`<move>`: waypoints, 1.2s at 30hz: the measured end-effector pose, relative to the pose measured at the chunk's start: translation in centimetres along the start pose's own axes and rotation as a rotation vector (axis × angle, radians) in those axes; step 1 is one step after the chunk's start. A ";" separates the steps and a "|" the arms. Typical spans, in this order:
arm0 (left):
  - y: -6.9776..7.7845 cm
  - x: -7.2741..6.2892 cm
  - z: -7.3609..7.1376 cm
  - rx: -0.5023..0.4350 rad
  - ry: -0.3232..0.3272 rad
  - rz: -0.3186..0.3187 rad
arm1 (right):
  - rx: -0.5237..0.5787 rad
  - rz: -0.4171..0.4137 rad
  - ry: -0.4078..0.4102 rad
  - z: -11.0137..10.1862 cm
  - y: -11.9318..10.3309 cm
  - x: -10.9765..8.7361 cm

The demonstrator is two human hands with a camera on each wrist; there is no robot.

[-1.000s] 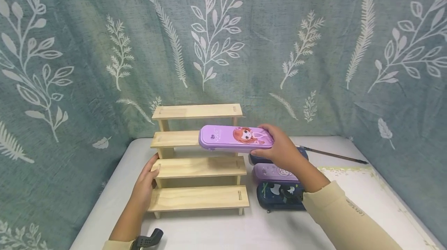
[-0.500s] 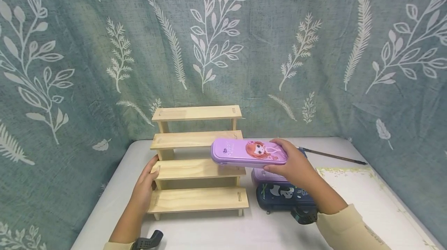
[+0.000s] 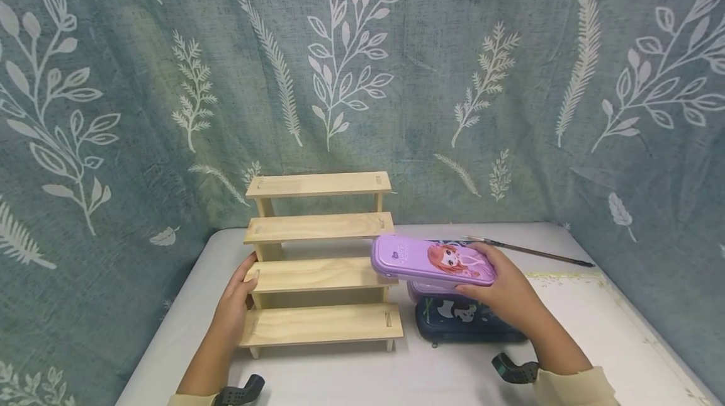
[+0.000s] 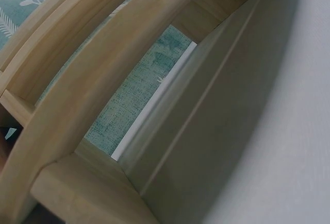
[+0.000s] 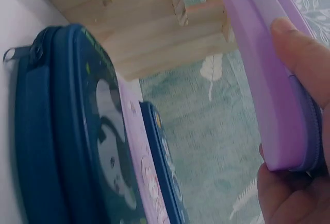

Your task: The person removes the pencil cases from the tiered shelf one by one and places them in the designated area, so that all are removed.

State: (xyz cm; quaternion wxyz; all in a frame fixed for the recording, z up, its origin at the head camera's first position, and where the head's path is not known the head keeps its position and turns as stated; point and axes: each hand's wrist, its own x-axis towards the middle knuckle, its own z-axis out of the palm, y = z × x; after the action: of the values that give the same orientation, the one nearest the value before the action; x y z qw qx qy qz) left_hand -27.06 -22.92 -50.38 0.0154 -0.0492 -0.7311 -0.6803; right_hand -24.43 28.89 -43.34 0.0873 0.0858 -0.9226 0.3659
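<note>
My right hand (image 3: 504, 283) grips the right end of a purple pencil case (image 3: 413, 260) with a red-haired girl printed on its lid. The thumb lies along the near side, and the case is held above the other cases, its left end by the rack's third tier from the top. A four-tier wooden step rack (image 3: 323, 275) stands left of centre. My left hand (image 3: 228, 311) holds that rack by its left side, thumb on a tier; the left wrist view shows only wooden boards (image 4: 87, 90) up close.
Right of the rack lie a dark blue panda pencil case (image 3: 453, 321), a lilac pencil case (image 5: 144, 167) behind it and another dark blue case (image 5: 167, 167) farther back. A thin brown stick (image 3: 538, 253) lies at the back right. Patterned cloth (image 3: 362, 78) hangs behind the table.
The right hand has carried the purple pencil case rightward and down, away from the rack's upper tiers to above the other cases. The left hand and rack have stayed put.
</note>
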 end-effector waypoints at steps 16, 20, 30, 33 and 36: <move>-0.4 0.3 0.3 -0.020 -0.020 0.045 | -0.035 0.085 0.012 -1.6 3.3 -4.3; -0.4 0.3 0.3 -0.018 -0.019 0.039 | -0.038 0.116 0.006 -1.8 4.8 -5.4; -0.2 0.1 0.1 -0.016 -0.021 0.050 | -0.013 0.189 -0.034 -1.5 7.3 -7.6; -0.2 0.1 0.1 -0.016 -0.012 0.041 | -0.035 0.168 -0.038 -1.4 7.6 -8.0; -0.1 0.0 0.1 -0.017 -0.009 0.034 | -0.044 0.149 -0.035 -1.6 7.8 -8.4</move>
State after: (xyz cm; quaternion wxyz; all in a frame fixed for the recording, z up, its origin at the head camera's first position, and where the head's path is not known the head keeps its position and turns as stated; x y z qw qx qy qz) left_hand -27.05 -22.87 -50.53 0.0233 -0.0648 -0.7243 -0.6861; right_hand -17.88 36.38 -49.22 0.0454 0.0214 -0.9356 0.3494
